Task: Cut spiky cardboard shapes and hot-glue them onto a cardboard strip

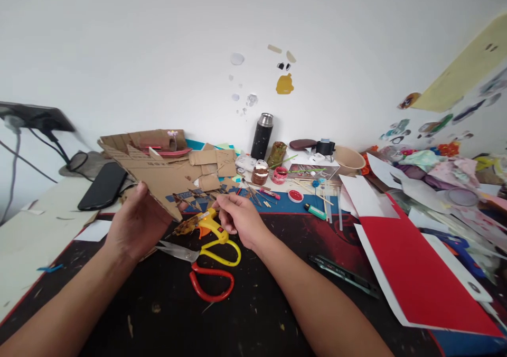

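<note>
My left hand [137, 222] grips a cut piece of brown cardboard [158, 180], thumb on its near edge, and holds it tilted above the desk. Just right of the cardboard, my right hand [240, 217] is closed with thumb and forefinger together; what it pinches, if anything, is too small to make out. A yellow glue gun [206, 222] lies between my hands, close to the right fingers. Nearer to me, scissors [194, 256] with one yellow and one red handle lie with their blades pointing left.
A black phone [102, 185] lies at the left. Behind are a dark thermos [262, 138], paint jars [260, 173] and cardboard scraps. On the right are a utility knife [343, 275], a green lighter [316, 212] and red card [428, 272].
</note>
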Tool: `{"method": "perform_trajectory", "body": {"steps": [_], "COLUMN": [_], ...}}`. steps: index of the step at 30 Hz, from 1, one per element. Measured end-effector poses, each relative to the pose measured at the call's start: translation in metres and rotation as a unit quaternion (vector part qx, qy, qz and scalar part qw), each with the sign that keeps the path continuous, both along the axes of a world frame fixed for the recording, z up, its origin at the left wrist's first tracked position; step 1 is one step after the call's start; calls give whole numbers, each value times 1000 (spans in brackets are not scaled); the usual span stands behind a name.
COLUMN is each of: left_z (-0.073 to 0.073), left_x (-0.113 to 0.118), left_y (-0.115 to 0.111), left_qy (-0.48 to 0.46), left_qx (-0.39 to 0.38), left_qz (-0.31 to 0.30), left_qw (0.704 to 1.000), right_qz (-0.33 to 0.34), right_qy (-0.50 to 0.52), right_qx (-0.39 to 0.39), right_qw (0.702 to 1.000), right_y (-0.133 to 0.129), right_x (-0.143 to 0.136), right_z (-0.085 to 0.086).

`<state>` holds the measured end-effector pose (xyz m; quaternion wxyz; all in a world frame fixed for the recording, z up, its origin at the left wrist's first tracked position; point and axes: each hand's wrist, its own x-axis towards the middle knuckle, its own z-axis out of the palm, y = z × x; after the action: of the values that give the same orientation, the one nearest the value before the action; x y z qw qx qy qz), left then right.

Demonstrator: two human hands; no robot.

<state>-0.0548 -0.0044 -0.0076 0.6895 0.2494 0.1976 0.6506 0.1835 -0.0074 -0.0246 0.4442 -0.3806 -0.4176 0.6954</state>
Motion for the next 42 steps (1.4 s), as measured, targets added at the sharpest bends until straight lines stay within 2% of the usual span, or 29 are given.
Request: {"method": "perform_trajectory", "body": {"steps": [7,15,19,22,26,31,33,42], "left_z": [-1,0,1,3,6,3,1,2], "left_x": [4,9,9,9,12,14,15,18], "left_y": [-1,-1,2,3,1,-1,-1,-5], "left_qy": [13,17,35,44,37,22,21,9], "left_qx": [1,-1,-18,-37,-47,-42,-42,-44], "left_qz": [12,57,82,88,82,67,57,38], "left_qw": [1000,998,996,994,995,997,997,998], "right_qz": [7,-51,-77,-99,-122,-106,-97,-80], "right_qy": [-12,-26,-64,-138,-265,-425,-460,-463], "right_qx": [15,28,87,163,240,284,285,309], "right_qw": [1000,998,991,972,926,853,835,827], "right_y": [-2,0,2,0,-6,-10,-10,-10], "right_x": [-1,4,6,5,4,3,3,4], "right_z": [-2,3,3,1,1,5,7,5]}}
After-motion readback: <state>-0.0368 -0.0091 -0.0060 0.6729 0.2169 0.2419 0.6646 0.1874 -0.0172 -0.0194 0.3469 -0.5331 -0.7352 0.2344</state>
